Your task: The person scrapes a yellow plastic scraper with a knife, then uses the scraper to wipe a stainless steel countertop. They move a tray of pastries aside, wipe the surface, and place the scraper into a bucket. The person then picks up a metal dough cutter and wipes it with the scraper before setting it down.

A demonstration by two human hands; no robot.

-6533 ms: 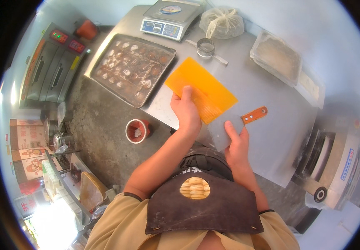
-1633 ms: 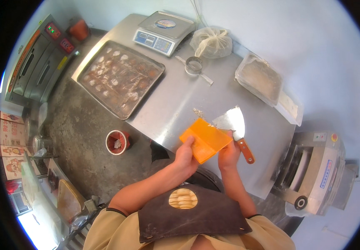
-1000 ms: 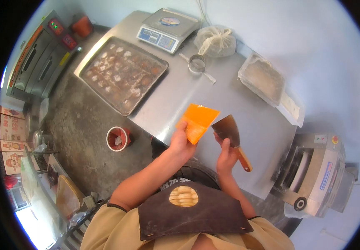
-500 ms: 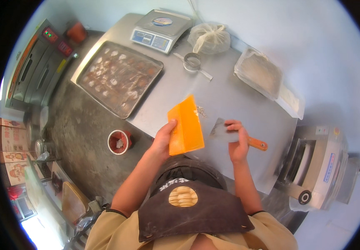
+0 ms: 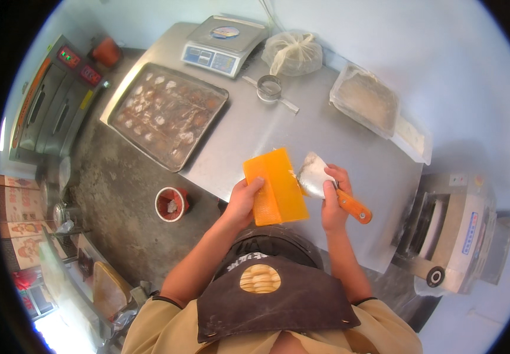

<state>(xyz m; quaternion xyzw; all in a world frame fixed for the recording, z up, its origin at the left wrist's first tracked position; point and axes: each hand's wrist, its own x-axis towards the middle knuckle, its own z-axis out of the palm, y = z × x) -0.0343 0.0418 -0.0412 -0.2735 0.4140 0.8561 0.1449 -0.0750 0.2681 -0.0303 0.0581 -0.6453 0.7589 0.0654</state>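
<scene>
My left hand point(image 5: 244, 199) is closed on a yellow-orange plastic dough scraper point(image 5: 277, 187), its thumb lying on the face. Bits of dough cling to the scraper's right edge. My right hand point(image 5: 336, 200) grips a metal putty-knife-style scraper with an orange wooden handle point(image 5: 354, 206). Fingers and thumb pinch it where blade and handle meet. The metal blade point(image 5: 312, 173), smeared with pale residue, meets or nearly meets the right edge of the plastic scraper. Both tools are held above the near part of the steel table point(image 5: 255, 144).
On the table are a large tray point(image 5: 169, 115) under plastic film, a digital scale point(image 5: 224, 44), a sieve point(image 5: 269, 88), a tied plastic bag point(image 5: 292, 53) and a clear tub point(image 5: 365, 99). A bin point(image 5: 171, 204) stands left on the floor. At right is a roller machine point(image 5: 444, 233).
The plastic scraper has shifted right and slightly down. The metal blade has turned upward and come to the plastic scraper's edge; the crumbs seen there earlier no longer show.
</scene>
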